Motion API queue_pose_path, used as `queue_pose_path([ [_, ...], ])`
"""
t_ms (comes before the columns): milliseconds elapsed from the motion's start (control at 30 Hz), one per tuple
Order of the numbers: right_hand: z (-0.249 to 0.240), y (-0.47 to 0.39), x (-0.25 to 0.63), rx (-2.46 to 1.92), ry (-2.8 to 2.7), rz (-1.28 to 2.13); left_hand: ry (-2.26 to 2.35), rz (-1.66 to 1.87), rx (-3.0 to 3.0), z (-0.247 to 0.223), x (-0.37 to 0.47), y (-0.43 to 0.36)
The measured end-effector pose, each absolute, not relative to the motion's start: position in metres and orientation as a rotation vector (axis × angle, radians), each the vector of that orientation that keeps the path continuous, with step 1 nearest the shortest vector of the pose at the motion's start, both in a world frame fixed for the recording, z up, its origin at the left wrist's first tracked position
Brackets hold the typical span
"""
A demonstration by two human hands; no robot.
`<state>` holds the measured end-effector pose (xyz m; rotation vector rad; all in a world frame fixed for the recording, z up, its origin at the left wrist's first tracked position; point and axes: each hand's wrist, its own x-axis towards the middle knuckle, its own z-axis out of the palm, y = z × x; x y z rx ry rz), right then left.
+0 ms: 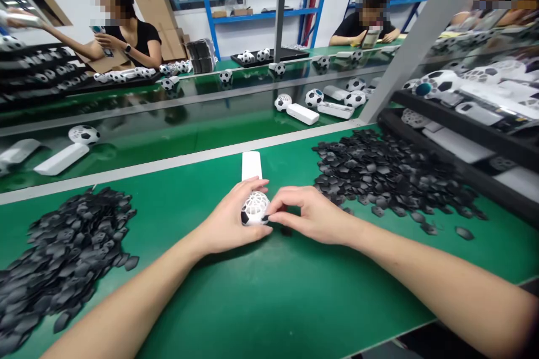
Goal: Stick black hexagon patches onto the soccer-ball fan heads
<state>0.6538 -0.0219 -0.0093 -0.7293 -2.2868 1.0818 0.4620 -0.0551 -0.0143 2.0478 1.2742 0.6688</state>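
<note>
A handheld fan (255,205) with a white football-patterned head and a grille lies on the green table, its white handle (251,165) pointing away from me. My left hand (229,216) is wrapped round the left side of the head, thumb below and fingers above. At the head's lower right edge, my right hand (309,213) pinches a small black piece (265,217) between thumb and fingertips, touching or nearly touching the head. One black patch (245,217) shows on the head's left side.
Piles of black pieces lie at left (80,252) and right (387,171). A conveyor belt (189,137) carries more fans beyond a pale rail (168,165). A grey post (421,39) and stacked black trays (471,123) stand at right. Several people work across the belt.
</note>
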Motion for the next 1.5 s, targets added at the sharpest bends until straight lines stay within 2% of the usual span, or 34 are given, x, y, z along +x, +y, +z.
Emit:
queue_pose_path([
  [100,-0.012,-0.022,0.652,-0.725,-2.273,1.013,1.281,0.676,2.034,-0.014,0.464,-0.055],
  [500,-0.016,-0.021,0.645,-0.774,-2.067,1.368,1.326,0.67,1.995,-0.012,0.466,-0.055],
  [733,-0.02,-0.022,0.64,-0.848,-2.034,1.35,1.304,0.7,2.01,-0.015,0.466,-0.056],
  [900,-0.016,-0.012,0.649,-0.945,-2.208,1.453,1.32,0.672,1.99,-0.012,0.465,-0.056],
  [1100,-0.005,-0.01,0.669,-0.978,-2.756,0.984,1.406,0.689,2.06,-0.015,0.467,-0.056],
  [1267,-0.001,-0.015,0.665,-0.979,-2.796,1.047,1.571,0.703,2.032,-0.015,0.468,-0.056],
  [1500,0.0,-0.016,0.664,-0.903,-2.777,1.065,1.4,0.664,2.078,-0.01,0.461,-0.053],
])
